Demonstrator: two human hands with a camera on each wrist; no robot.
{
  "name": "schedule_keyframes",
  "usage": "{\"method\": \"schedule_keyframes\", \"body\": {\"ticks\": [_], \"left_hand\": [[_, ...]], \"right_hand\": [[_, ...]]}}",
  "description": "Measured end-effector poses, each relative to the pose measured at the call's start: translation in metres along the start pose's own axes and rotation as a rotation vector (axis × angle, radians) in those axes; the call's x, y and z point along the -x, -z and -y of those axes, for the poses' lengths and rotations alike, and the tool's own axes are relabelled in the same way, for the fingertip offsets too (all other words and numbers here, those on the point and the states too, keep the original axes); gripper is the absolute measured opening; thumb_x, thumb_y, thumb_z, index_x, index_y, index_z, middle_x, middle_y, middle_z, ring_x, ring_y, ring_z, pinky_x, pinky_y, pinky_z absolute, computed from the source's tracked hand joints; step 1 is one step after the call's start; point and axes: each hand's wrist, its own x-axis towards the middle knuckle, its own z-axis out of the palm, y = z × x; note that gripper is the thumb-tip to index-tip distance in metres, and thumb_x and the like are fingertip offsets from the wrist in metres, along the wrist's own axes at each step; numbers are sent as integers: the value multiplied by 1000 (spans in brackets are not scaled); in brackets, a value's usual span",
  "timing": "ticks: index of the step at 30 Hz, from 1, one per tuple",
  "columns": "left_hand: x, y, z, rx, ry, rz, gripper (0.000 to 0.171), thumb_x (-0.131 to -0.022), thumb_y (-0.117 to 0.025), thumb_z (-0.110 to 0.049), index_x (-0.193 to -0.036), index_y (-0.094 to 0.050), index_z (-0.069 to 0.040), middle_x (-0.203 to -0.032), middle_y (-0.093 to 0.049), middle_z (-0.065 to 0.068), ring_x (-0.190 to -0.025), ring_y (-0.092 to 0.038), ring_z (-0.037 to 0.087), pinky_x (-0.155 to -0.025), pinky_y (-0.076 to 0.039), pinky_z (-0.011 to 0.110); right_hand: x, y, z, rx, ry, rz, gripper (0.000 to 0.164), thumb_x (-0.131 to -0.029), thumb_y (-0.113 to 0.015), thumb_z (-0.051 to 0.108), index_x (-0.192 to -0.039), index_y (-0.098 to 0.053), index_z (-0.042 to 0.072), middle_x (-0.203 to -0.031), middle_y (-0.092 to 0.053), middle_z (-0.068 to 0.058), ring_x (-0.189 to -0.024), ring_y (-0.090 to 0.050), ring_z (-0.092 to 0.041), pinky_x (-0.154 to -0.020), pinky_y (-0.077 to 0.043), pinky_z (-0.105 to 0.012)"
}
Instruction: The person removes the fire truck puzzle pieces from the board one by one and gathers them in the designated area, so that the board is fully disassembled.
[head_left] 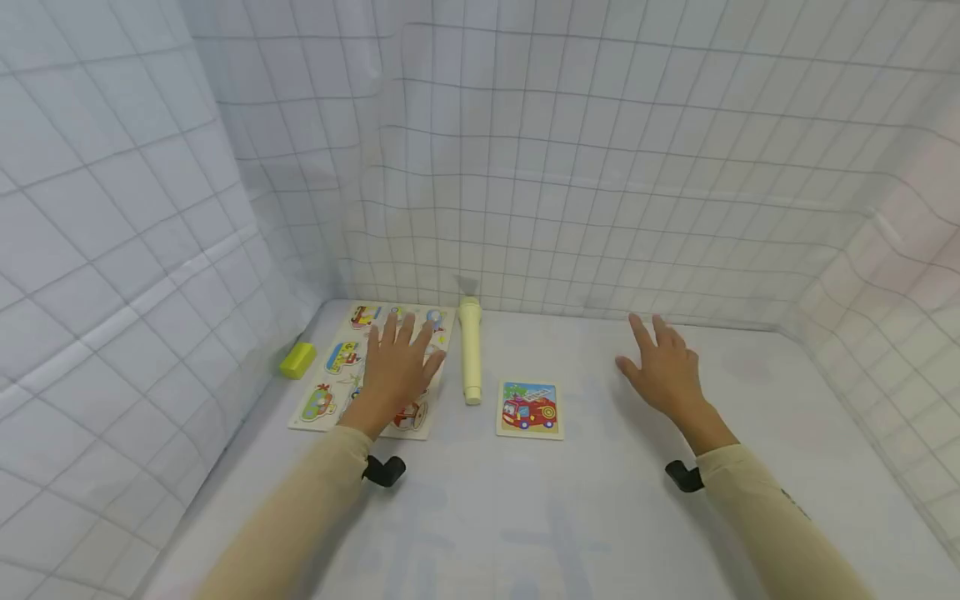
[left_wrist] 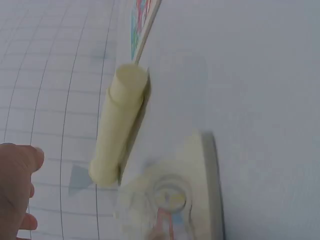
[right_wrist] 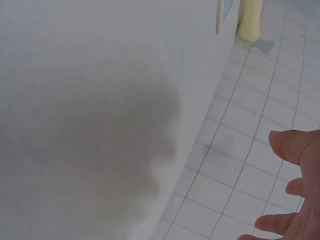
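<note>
The puzzle board (head_left: 330,377), pale with coloured vehicle shapes, lies flat and slightly askew on the white table (head_left: 592,508); its middle is covered from above, so whether every shape there sits in place is hard to say. Just to its right, a pale-yellow tube (head_left: 471,354) lies on its side, pointing away, its far end wider. To the right of the tube's near end, apart from it, a small square picture (head_left: 530,410) lies face up, showing a red fire truck with a white ladder inside a cream border.

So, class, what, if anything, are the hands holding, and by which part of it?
Nothing is held: the left hand is spread above the board, the right hand above the table.
</note>
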Motion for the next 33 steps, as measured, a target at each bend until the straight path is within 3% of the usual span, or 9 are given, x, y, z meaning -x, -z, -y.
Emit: {"method": "schedule_keyframes", "body": {"ticks": [3, 7, 10, 14, 17, 21, 27, 33], "left_hand": [[7, -5, -20, 54, -58, -67, 47, -104, -56, -39, -143, -59, -12, -148, -53, 19, -142, -43, 44, -115, -35, 62], [21, -13, -50, 176, -180, -119, 35, -100, -64, -29, -129, -69, -9, -137, -64, 18, -131, -56, 40, -109, -45, 54], [31, -17, -72, 258, -257, -59, 34, -99, -66, -28, -128, -71, -10, -137, -64, 17, -130, -58, 38, -107, -48, 53], [40, -17, -96, 298, -329, 102, 38, -101, -63, -34, -132, -69, -13, -140, -62, 14, -131, -58, 32, -104, -51, 50], [45, -16, -107, 278, -392, 201, 41, -102, -62, -38, -135, -67, -15, -142, -61, 11, -131, -58, 27, -104, -51, 45], [49, -18, -115, 247, -441, 280, 48, -102, -60, -42, -141, -62, -14, -147, -56, 11, -137, -53, 27, -111, -46, 42], [54, -23, -119, 244, -385, 396, 60, -102, -55, -52, -152, -50, -19, -161, -40, 14, -149, -36, 31, -120, -34, 47], [54, -25, -122, 251, -355, 439, 64, -100, -55, -56, -156, -44, -27, -164, -34, 14, -152, -31, 31, -122, -30, 49]], "right_hand": [[4, -12, 11, -153, -15, 47, 73, -102, -59, 35, -161, -26, 7, -157, -31, -33, -137, -36, -58, -101, -37, -77], [11, -31, 29, -368, -20, 169, 65, -102, -60, 31, -156, -37, 3, -147, -46, -31, -126, -53, -49, -100, -48, -64], [14, -41, 44, -483, -23, 268, 58, -101, -61, 28, -151, -46, 3, -134, -57, -25, -110, -62, -37, -90, -55, -52], [12, -46, 63, -574, -21, 360, 48, -101, -61, 26, -144, -56, 6, -119, -63, -15, -95, -60, -24, -82, -53, -39], [10, -48, 74, -592, 3, 403, 45, -100, -60, 25, -141, -59, 5, -113, -64, -12, -90, -58, -21, -78, -51, -35], [5, -52, 83, -562, 52, 410, 43, -99, -58, 21, -137, -61, 3, -109, -65, -12, -90, -58, -21, -78, -51, -36], [-1, -59, 86, -488, 68, 376, 37, -96, -59, 17, -129, -66, 1, -111, -65, -16, -96, -61, -26, -86, -54, -45], [-3, -59, 82, -466, 64, 373, 31, -95, -59, 16, -121, -70, 1, -108, -65, -13, -97, -60, -26, -89, -52, -47]]}}
